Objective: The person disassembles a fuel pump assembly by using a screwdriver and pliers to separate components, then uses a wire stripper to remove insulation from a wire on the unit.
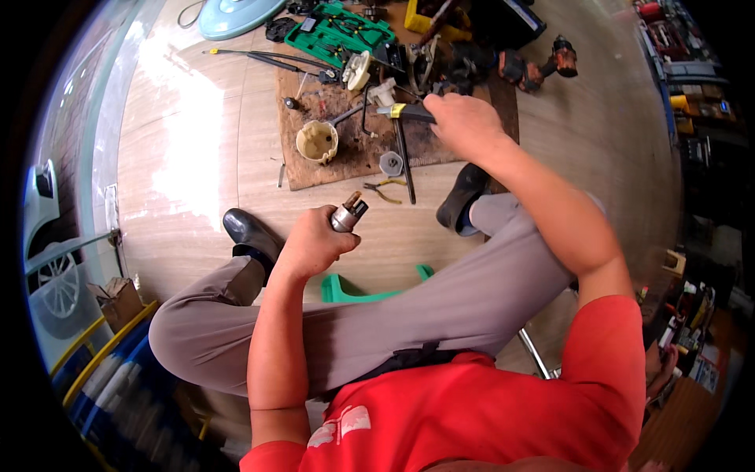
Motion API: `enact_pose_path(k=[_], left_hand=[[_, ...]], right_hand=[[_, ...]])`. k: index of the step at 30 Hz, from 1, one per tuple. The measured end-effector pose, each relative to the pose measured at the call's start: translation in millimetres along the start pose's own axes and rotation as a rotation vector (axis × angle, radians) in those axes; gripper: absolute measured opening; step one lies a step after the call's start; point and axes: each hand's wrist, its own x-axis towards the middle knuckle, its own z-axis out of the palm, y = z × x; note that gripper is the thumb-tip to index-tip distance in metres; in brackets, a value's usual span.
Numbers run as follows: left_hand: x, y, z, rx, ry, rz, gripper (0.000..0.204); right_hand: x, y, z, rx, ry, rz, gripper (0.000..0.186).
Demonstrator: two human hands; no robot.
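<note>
My left hand [308, 242] is closed around a short silver cylindrical part [344, 218] with black and brown pieces sticking out of its far end. It is held above the tiled floor, in front of my left knee. My right hand [465, 124] grips the black handle of a utility knife [409, 113], which has a yellow section and a pale tip pointing left. The knife is over the wooden board [303, 175]. On the board, left of the knife, is a cream cup-shaped plastic housing [318, 143]. A grey round cap [391, 164] lies below the knife, beside a long black bar [405, 161].
Yellow-handled pliers [385, 189] lie at the board's near edge. Behind are a green tool case [340, 33], a yellow bin [440, 22] and a cordless drill [543, 66]. A green stool [358, 293] stands between my legs. Crowded shelves [692, 102] line the right.
</note>
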Motion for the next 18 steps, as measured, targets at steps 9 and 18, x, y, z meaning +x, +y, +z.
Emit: enact_pose_path(k=[9,18], left_hand=[[-2,-2,-16,-0.398,-0.113,0.101,0.025],[10,-8,-3,-0.370,-0.085,0.347,0.036]], right_hand=[[-19,-26,-31,0.199,0.177,-0.192,0.030],[-26,-31,-37,0.244,0.276,-0.341,0.028]])
